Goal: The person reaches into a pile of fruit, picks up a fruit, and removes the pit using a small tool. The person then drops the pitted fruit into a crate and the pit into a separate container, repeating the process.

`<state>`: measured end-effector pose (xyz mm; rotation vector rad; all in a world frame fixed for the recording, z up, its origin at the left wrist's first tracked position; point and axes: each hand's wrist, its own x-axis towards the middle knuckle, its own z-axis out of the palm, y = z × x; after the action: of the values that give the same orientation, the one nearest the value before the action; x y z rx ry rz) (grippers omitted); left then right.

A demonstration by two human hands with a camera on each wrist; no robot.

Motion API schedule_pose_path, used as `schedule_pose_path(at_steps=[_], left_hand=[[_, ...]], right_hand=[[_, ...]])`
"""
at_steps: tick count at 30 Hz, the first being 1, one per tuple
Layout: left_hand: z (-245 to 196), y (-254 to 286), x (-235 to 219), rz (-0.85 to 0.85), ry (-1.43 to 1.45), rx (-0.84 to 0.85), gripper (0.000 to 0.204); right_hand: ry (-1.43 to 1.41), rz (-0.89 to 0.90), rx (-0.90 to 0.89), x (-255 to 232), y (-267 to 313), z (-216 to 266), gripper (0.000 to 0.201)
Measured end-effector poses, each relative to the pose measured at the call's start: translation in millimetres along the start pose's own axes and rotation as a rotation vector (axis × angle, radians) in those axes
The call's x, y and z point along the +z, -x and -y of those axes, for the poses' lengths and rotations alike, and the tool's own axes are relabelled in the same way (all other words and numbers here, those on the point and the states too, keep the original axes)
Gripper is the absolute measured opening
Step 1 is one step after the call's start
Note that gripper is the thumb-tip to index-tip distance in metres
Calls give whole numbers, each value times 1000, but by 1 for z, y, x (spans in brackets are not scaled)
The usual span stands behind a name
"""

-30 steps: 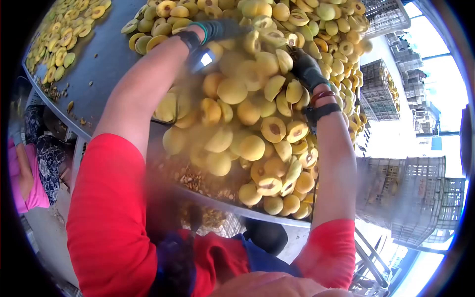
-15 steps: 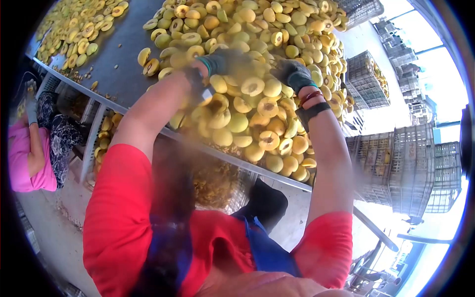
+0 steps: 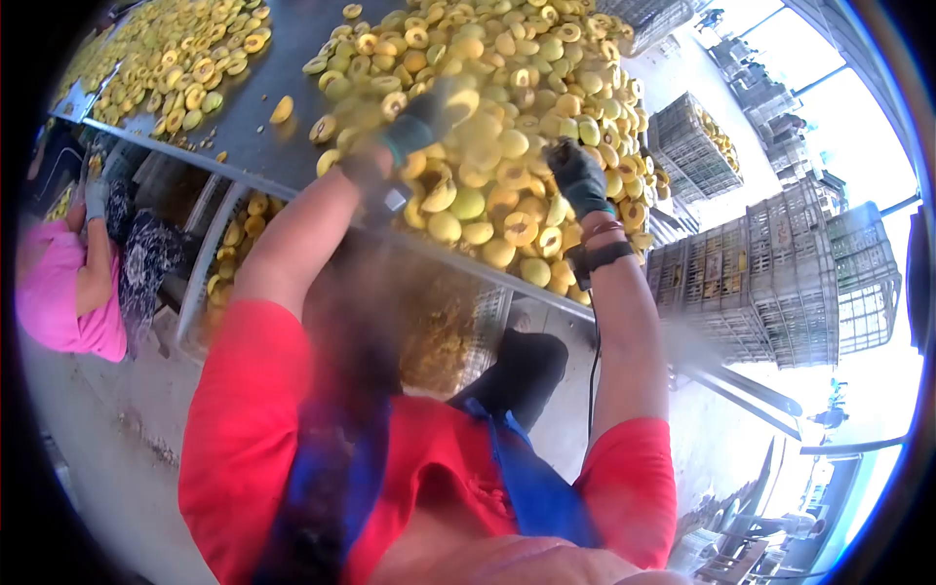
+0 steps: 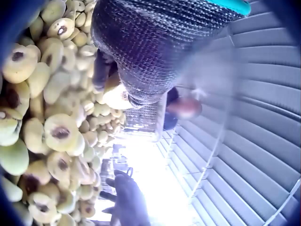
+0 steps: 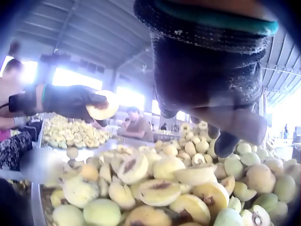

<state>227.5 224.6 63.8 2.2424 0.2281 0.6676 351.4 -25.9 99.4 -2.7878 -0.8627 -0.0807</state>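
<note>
Both hands wear dark gloves with teal cuffs. My left hand [image 3: 421, 122] grips a yellow peach half [image 5: 104, 105] above the left side of the fruit pile, its cut face showing a brown pit hollow. Over the right part of the pile, my right hand [image 3: 577, 177] has its fingers curled round a tan, stick-like tool handle [image 5: 233, 123]. A small loop [image 4: 130, 172] shows beside the right fingers in the left wrist view. Beneath both hands lies a heap of peach halves [image 5: 159, 192], many with brown centres facing up.
A metal table [image 3: 292, 58] bears the heap, with a second batch of halves [image 3: 190, 83] at its far left. Stacked plastic crates [image 3: 795, 283] stand at right. A person in pink [image 3: 73, 288] sits at left. Below the table edge is a bin of scraps [image 3: 439, 336].
The head view has shifted, so the table sits higher and farther off. The right hand's fingers look more tightly curled, and a peach half now shows in the left hand.
</note>
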Motion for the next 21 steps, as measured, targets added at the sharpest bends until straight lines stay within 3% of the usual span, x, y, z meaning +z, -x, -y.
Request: schedule_pose_path(at_steps=[1, 3, 4, 5, 7, 8, 10, 11, 14, 16, 19, 20, 21], left_hand=[[-4, 9, -10, 6, 104, 67, 52], [-34, 44, -32, -8, 402, 74, 54], [-38, 61, -39, 42, 517, 43, 54], [-74, 86, -61, 139, 566, -117, 50], [-78, 123, -62, 137, 633, -114, 46], [-80, 140, -61, 137, 653, -128, 45], [-54, 174, -38, 117, 704, -58, 44], [-51, 188, -34, 89, 629, 54, 43], [-55, 231, -27, -57, 323, 388, 42], [-78, 242, -34, -19, 327, 410, 43], [-85, 251, -28, -45, 220, 585, 42], [-98, 256, -29, 18, 437, 367, 40], [-119, 262, -34, 80, 646, 137, 39]], right_hand=[[-102, -98, -47, 0, 10, -5, 45], [-463, -48, 77, -11, 44, 8, 40], [-635, -10, 118, -18, 70, 22, 35], [-830, 12, 101, -9, 95, 25, 32], [-1123, 175, 204, -2, 152, 42, 28], [-945, 68, -12, 24, 173, 38, 25], [-1348, 263, 182, 43, 220, 60, 16], [-1306, 269, 156, 25, 241, 80, 12], [-1342, 252, 88, 40, 278, 83, 15], [-1246, 166, -34, 49, 287, 83, 18], [-654, -213, -475, 41, 296, 85, 16], [-779, -93, -301, 28, 303, 91, 18], [-846, -51, -259, 26, 308, 92, 18]])
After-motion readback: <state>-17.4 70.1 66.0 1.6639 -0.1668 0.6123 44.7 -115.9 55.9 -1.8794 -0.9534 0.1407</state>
